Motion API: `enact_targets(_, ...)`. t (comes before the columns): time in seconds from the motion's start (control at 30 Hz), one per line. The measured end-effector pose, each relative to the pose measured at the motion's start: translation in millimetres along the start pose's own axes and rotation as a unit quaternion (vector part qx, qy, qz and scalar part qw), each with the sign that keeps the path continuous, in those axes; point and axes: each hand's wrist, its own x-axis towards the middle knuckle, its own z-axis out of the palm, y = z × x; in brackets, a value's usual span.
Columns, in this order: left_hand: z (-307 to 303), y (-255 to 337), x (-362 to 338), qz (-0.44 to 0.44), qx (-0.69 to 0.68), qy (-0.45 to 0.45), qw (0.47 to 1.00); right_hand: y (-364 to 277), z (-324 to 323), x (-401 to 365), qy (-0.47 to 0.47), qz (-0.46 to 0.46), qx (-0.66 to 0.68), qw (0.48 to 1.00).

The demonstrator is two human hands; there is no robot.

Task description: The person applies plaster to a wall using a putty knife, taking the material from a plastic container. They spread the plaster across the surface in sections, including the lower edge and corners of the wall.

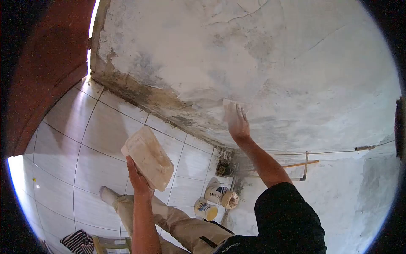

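Observation:
My left hand [139, 180] grips a shallow rectangular plaster tray [148, 154] by its near edge, the thumb lying along the side. Pale putty coats the tray, which is held tilted above the tiled floor. My right hand [238, 122] is closed around a flat, pale putty scraper [229, 103], pressed to the lower part of the wall [190, 46]. Fingers hide much of the scraper. Around it the wall shows whitish plaster, grey smears, cracks and a dark, rough band along the bottom.
White tiles [101, 127] cover the floor. Two buckets, one labelled [215, 194] and one yellowish [206, 210], stand by the corner near a pipe [305, 167]. A reddish-brown door [46, 63] is at left. Striped cloth [78, 243] lies beside a stool [112, 244].

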Motion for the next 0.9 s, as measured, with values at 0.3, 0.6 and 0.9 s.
enact_targets(0.3,-22,-5,1,-0.021,-0.03,0.008,0.999,5,-69,10,-0.073,0.092,0.164,0.98)
enact_targets(0.6,4,-11,7,-0.004,0.018,-0.025,1.0,47,-8,3,0.032,0.063,0.014,0.997)
enact_targets(0.9,-6,-10,5,-0.054,-0.015,-0.042,0.998,14,-17,-37,-0.02,0.149,0.153,0.977)
